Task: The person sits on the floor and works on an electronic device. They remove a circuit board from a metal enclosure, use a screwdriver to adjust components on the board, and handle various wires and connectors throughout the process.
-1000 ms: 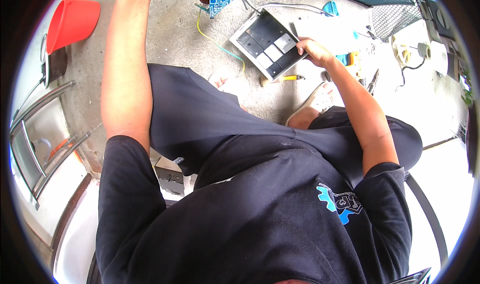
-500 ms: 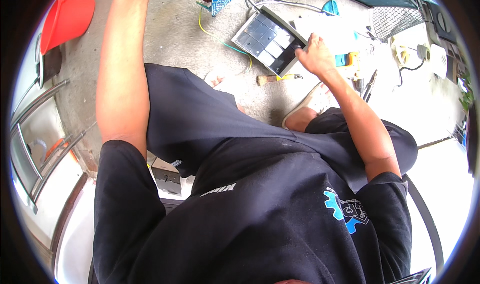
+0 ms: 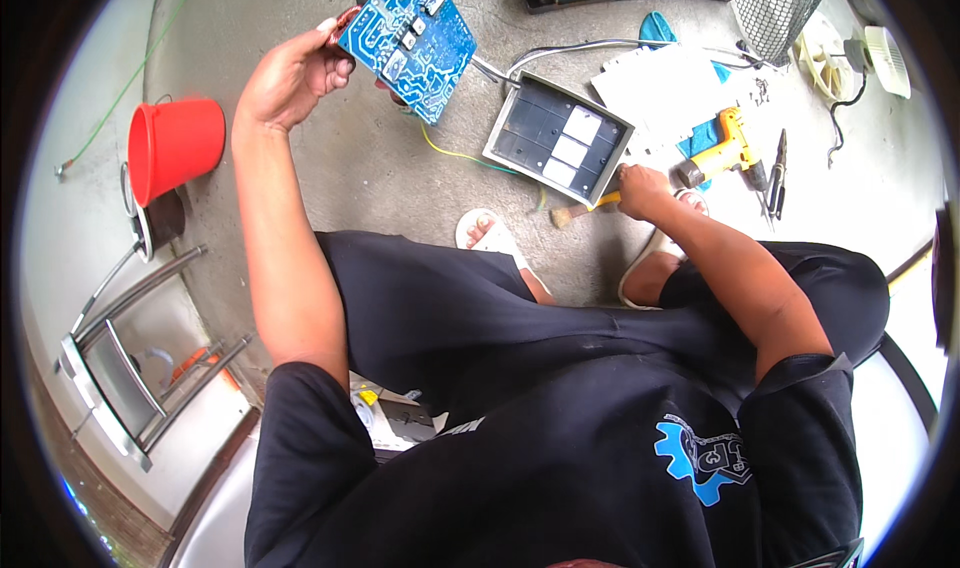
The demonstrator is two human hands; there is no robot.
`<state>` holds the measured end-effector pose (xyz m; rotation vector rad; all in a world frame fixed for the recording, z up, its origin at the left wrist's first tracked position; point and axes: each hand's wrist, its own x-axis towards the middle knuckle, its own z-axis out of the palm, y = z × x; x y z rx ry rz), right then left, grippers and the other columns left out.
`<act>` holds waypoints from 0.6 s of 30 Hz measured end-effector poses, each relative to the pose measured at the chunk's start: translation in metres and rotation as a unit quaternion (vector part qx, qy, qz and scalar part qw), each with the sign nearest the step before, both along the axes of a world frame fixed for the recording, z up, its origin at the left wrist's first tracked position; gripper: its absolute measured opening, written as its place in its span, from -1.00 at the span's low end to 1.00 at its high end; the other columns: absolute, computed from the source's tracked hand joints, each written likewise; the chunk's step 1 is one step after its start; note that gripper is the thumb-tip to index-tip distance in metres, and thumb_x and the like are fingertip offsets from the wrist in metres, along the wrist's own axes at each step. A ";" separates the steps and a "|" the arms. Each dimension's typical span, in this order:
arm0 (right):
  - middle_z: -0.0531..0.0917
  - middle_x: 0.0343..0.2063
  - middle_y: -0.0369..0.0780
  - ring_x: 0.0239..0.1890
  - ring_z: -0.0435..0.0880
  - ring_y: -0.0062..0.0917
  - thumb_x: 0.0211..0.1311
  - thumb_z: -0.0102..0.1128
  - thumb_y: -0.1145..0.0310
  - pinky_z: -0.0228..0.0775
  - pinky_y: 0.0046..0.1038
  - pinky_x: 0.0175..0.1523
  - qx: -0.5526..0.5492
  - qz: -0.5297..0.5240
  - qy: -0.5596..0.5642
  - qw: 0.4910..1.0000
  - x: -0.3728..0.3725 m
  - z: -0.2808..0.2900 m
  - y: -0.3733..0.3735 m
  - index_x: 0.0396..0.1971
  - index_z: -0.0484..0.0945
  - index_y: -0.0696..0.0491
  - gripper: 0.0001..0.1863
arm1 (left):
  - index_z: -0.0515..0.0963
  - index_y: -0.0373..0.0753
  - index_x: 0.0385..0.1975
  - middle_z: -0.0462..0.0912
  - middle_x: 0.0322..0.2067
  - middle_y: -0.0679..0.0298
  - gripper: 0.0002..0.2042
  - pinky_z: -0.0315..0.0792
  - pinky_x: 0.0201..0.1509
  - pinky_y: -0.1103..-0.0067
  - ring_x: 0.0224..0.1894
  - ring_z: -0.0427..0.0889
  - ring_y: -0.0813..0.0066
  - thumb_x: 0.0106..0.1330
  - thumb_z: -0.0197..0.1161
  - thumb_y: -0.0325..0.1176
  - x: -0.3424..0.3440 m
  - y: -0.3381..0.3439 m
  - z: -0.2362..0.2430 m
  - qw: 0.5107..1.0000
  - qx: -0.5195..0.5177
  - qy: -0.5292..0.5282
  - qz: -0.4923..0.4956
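Up at the far left, my left hand (image 3: 292,80) grips a blue circuit board (image 3: 425,58) by its edge, where a copper coil (image 3: 345,30) sits. The board is tilted, its traced side toward me. My right hand (image 3: 645,190) is closed at the handle end of a paintbrush (image 3: 575,213), whose bristles point left near the floor. Just beyond the brush lies a shallow grey box (image 3: 518,126) with a dark inside and white rectangles in it. Cables and a yellow-green wire (image 3: 450,150) run between board and box.
Right of the box are white sheets (image 3: 655,88), a yellow power drill (image 3: 735,148) on a blue cloth, and pliers (image 3: 778,183). A fan wheel (image 3: 825,58) and black mesh (image 3: 785,13) stand far right. A red bucket (image 3: 178,146) and a metal-framed chair (image 3: 125,358) are at left.
My right hand has left the box's edge and come down to the paintbrush handle. More of my left hand and the circuit board shows, as the view has shifted.
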<state>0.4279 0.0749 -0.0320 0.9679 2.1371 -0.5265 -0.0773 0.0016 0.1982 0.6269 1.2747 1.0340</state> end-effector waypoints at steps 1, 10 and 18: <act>0.85 -0.03 -0.14 0.05 0.87 -0.29 0.37 0.26 0.41 0.73 -0.26 0.07 0.003 -0.013 0.008 1.000 0.002 -0.005 0.001 0.01 0.78 0.03 -0.72 | 0.61 -0.30 0.15 0.66 -0.17 0.34 -0.67 0.54 -0.08 0.56 -0.21 0.59 0.54 0.72 0.05 -0.20 -0.001 -0.001 -0.002 1.000 -0.004 -0.013 0.005; 0.87 -0.12 -0.22 -0.02 0.88 -0.34 0.17 0.50 0.26 0.73 -0.32 -0.03 -0.118 0.223 -0.088 0.964 -0.001 0.000 0.001 -0.08 0.88 -0.06 -0.69 | 0.62 -0.29 0.08 0.67 -0.22 0.32 -0.70 0.55 -0.14 0.52 -0.26 0.62 0.52 0.72 0.04 -0.21 0.001 -0.001 -0.012 0.995 -0.049 0.036 0.081; 0.82 -0.50 0.00 -0.50 0.87 -0.31 -0.09 0.41 0.64 0.69 -0.27 -0.44 -0.355 0.185 -0.132 0.907 -0.077 0.111 0.032 -0.42 0.78 0.34 -0.84 | 0.44 -0.35 0.41 0.65 0.00 0.29 -0.56 0.49 -0.11 0.55 -0.16 0.54 0.48 0.72 0.02 -0.21 -0.015 0.000 -0.015 0.997 -0.050 0.027 0.044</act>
